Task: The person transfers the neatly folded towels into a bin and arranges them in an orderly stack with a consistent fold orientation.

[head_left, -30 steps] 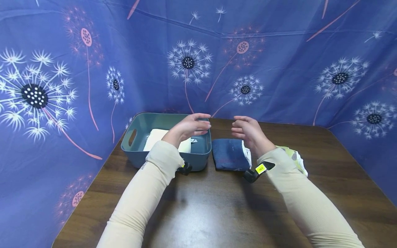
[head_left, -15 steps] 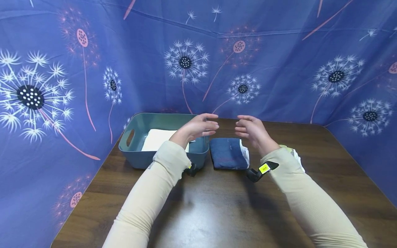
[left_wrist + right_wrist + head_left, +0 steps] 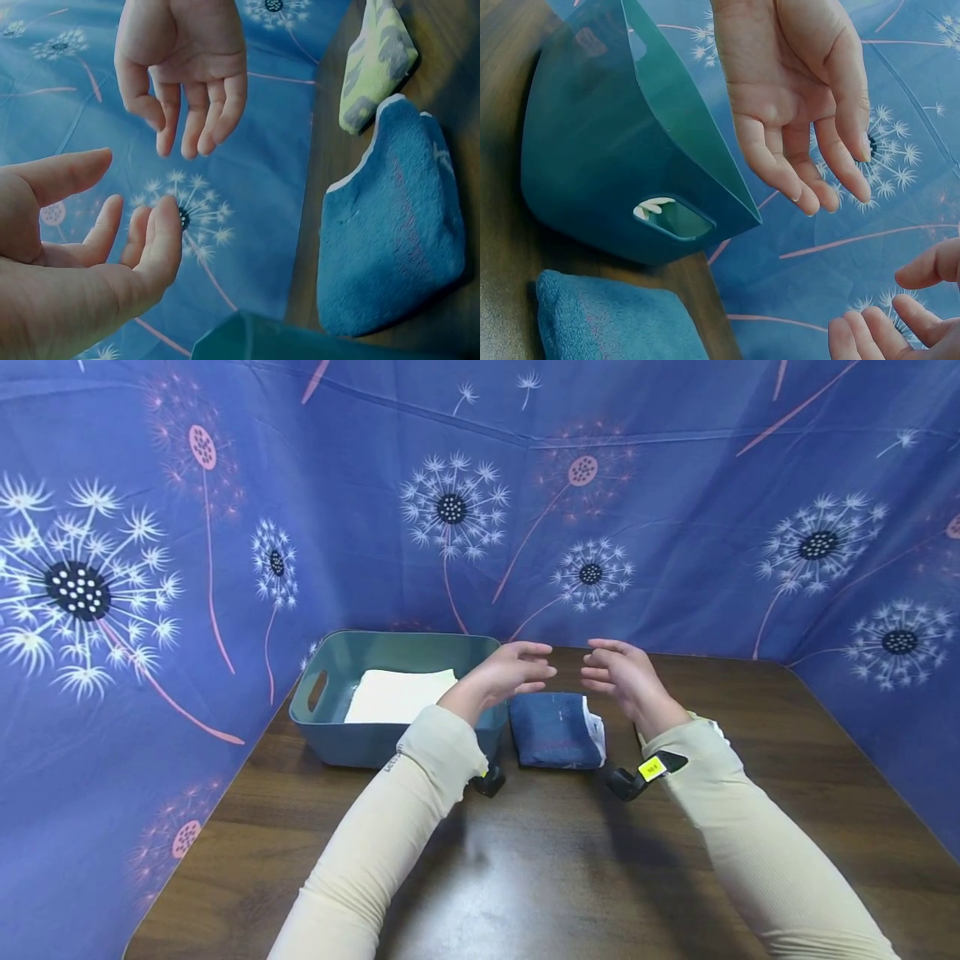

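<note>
Both hands hover in the air above a folded dark blue towel (image 3: 553, 729) that lies flat on the wooden tabletop (image 3: 540, 868), just beside the right wall of a teal plastic bin (image 3: 352, 745). The left hand (image 3: 501, 675) and the right hand (image 3: 627, 679) face each other, palms inward, with the fingers (image 3: 166, 238) loosely bent and spread; neither holds or touches anything. Judging from how things lie, one folded cream cloth (image 3: 397, 696) already sits in the bin, the blue towel is not yet picked up, and a yellow-green patterned cloth (image 3: 373, 61) waits on the tabletop beyond it, mostly hidden by the right sleeve in the head view. The blue towel looks thick and nappy, folded into a soft rounded rectangle with a pale edge showing at one side. The bin is smooth, rigid and round-cornered, with oval handle cut-outs in its end walls. The tabletop is dark, glossy wood grain.
</note>
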Available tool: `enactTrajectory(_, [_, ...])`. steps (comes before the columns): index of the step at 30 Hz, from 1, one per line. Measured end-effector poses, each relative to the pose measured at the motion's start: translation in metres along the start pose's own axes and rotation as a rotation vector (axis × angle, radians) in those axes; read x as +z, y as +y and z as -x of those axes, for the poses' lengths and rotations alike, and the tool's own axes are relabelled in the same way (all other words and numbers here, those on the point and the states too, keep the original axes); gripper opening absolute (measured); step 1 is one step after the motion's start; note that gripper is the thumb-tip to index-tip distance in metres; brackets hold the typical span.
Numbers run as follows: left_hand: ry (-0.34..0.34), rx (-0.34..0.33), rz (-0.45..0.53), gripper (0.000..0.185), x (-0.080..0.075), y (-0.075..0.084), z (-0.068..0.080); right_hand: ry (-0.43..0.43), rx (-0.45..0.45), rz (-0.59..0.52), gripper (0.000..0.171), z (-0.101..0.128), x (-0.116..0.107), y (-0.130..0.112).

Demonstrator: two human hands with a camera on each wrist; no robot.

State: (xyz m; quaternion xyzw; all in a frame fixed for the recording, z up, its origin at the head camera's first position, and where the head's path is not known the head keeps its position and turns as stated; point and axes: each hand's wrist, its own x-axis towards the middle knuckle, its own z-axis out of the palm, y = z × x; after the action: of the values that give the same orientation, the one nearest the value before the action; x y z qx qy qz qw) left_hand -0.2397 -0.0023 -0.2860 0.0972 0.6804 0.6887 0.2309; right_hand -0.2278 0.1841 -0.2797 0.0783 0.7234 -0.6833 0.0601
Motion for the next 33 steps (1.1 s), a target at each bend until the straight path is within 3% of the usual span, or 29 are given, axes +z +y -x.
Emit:
enactTrajectory(13, [0.022,0.004,-0.077,0.047,0.029,-0.018,-0.007,0.007,0.029,0.005,0.05,-0.004,-0.011,0.01])
enactTrajectory(23, [0.107,0.013,-0.04,0.045,0.044,-0.034,-0.012,0.008,0.037,-0.014,0.05,-0.004,-0.017,0.022])
enactTrajectory(33, [0.234,0.013,-0.029,0.038,0.052,-0.051,-0.017,0.023,0.05,-0.038,0.047,-0.006,-0.022,0.04])
